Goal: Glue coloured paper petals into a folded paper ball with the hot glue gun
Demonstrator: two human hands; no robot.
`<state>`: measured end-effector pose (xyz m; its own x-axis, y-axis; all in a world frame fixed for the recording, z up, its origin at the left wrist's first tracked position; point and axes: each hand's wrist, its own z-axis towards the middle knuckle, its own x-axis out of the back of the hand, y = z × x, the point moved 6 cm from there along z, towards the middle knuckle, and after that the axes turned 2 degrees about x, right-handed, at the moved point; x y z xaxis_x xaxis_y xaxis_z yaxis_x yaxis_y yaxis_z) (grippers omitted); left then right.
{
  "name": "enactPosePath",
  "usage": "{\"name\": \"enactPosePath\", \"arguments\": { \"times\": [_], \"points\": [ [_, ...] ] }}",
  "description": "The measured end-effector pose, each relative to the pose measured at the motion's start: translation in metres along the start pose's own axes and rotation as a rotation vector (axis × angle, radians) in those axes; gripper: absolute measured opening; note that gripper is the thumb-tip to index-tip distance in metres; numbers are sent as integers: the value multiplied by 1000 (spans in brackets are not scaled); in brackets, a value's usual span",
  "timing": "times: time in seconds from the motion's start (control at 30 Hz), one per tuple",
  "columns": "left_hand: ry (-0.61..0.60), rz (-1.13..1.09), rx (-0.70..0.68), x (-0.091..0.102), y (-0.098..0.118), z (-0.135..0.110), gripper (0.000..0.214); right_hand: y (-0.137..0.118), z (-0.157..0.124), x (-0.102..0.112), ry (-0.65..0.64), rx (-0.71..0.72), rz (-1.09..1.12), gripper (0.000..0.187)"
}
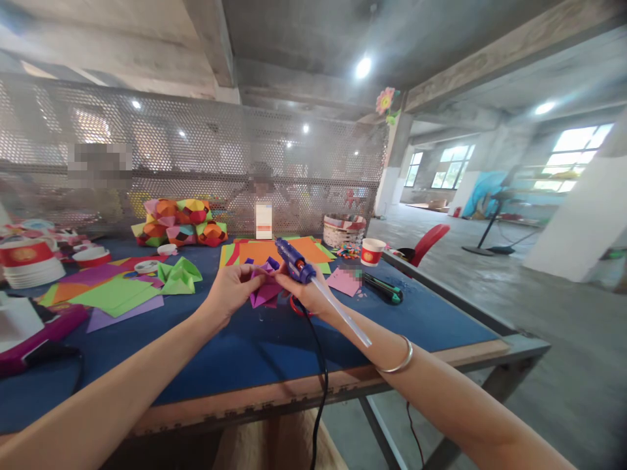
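Note:
My left hand (pixel 229 292) is closed, pinching the left edge of a purple folded-paper piece (pixel 264 293) above the table. My right hand (pixel 313 295) holds a blue hot glue gun (pixel 297 262), its nozzle pointing away from me. A long clear glue stick (pixel 343 314) sticks out of the gun's back end, over my right forearm. The fingertips of my right hand also meet the purple paper at its right side. The grip inside my right palm is mostly hidden. Red scissor-like handles (pixel 295 305) show partly behind that hand.
A black cord (pixel 321 365) runs down over the table's front edge. Orange sheets (pixel 255 252), a pink sheet (pixel 345 281), a utility knife (pixel 383 288) and a paper cup (pixel 372 252) lie beyond. Left are green folded paper (pixel 180 277), paper balls (pixel 179 222) and stacked bowls (pixel 30 262).

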<state>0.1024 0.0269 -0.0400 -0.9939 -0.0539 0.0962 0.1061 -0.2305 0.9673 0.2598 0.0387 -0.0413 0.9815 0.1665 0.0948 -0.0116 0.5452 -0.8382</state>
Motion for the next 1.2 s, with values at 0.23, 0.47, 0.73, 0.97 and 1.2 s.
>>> {"name": "enactPosePath", "arguments": {
  "times": [0.23,0.47,0.73,0.97,1.2],
  "points": [
    [96,337,-300,3,14,-3,15,10,0,-3,-2,-173,149,26],
    [130,406,-366,3,16,-5,16,7,-2,-8,-83,-204,97,35],
    [51,183,-198,0,2,-1,21,16,2,-4,75,-48,22,33],
    [-27,181,-176,-5,-2,3,18,25,1,-1,110,15,-6,27],
    [-14,405,-260,-3,1,3,13,26,1,1,92,-11,-63,24]
  ]
}}
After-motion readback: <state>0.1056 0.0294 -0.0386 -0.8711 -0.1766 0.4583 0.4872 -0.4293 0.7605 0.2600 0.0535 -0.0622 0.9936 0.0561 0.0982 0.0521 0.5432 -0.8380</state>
